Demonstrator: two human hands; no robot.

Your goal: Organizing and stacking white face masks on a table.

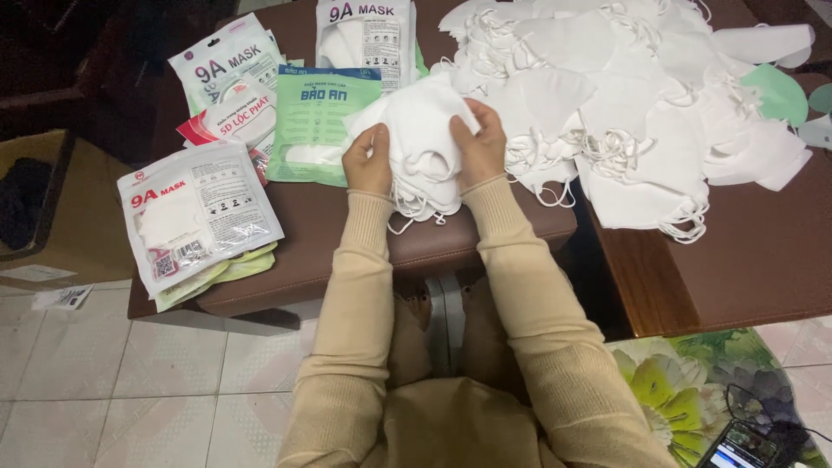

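Both my hands grip a stack of white face masks (422, 139) over the front of a brown padded bench (347, 238). My left hand (367, 161) holds the stack's left side with the thumb on top. On the right side, my right hand (478, 147) clasps the same stack. White ear loops hang from the stack's lower edge. A green and white mask packet (316, 121) lies just left of the stack, partly under it.
A large heap of loose white masks (641, 104) covers the brown table (745, 260) to the right. Several sealed mask packets (195, 217) lie at the bench's left end. A cardboard box (61, 225) stands far left. A phone (741, 446) rests on a floral mat at the bottom right.
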